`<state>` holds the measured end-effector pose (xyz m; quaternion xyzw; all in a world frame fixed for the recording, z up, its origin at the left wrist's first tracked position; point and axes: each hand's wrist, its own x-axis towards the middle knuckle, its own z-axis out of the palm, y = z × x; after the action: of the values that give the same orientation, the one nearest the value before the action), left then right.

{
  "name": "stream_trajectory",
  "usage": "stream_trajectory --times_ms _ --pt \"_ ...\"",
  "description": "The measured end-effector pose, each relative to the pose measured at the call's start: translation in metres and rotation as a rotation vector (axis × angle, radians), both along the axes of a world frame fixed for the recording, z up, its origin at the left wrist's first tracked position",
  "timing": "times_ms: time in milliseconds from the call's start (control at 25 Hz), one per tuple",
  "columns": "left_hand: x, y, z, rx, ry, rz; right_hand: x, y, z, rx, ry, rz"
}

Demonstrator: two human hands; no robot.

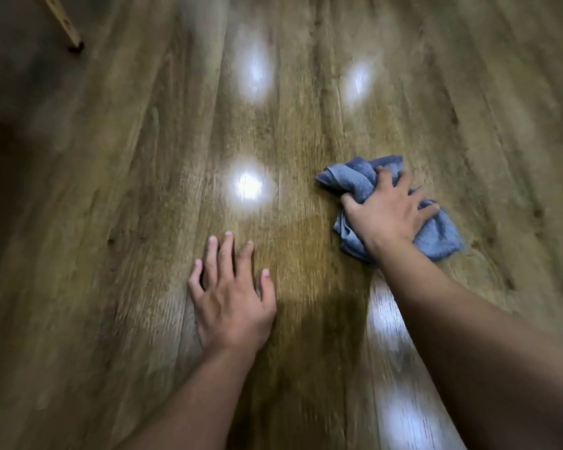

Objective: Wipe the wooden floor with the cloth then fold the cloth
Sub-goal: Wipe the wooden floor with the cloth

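Observation:
A crumpled blue-grey cloth (358,180) lies bunched on the wooden floor (306,125) at the right of the view. My right hand (387,212) lies on top of the cloth with its fingers spread and curled into the fabric, gripping it against the boards. Part of the cloth is hidden under that hand. My left hand (231,297) rests flat on the bare floor to the left, fingers straight and spread, holding nothing.
A light wooden furniture leg (66,26) with a dark foot stands at the top left. Bright lamp reflections shine on the planks ahead and between my arms. The left side of the floor lies in dark shadow.

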<state>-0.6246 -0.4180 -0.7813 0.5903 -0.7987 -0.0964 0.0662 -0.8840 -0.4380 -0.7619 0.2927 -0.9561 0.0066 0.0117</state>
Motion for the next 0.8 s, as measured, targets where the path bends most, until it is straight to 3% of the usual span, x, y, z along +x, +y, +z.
stream_trajectory --times_ms 240,440,560,800 --pt "-0.004 -0.001 -0.001 -0.054 0.052 0.014 0.061 -0.062 0.011 0.02 -0.082 0.406" --pt "-0.002 0.001 0.001 -0.05 0.064 0.039 0.109 -0.012 0.008 -0.006 -0.087 0.659" --pt "-0.001 0.0 -0.001 -0.034 0.043 0.028 0.064 0.018 0.004 -0.007 -0.026 0.572" --pt "-0.003 -0.001 -0.004 -0.028 0.022 0.021 -0.016 0.003 0.002 -0.031 -0.035 0.095"
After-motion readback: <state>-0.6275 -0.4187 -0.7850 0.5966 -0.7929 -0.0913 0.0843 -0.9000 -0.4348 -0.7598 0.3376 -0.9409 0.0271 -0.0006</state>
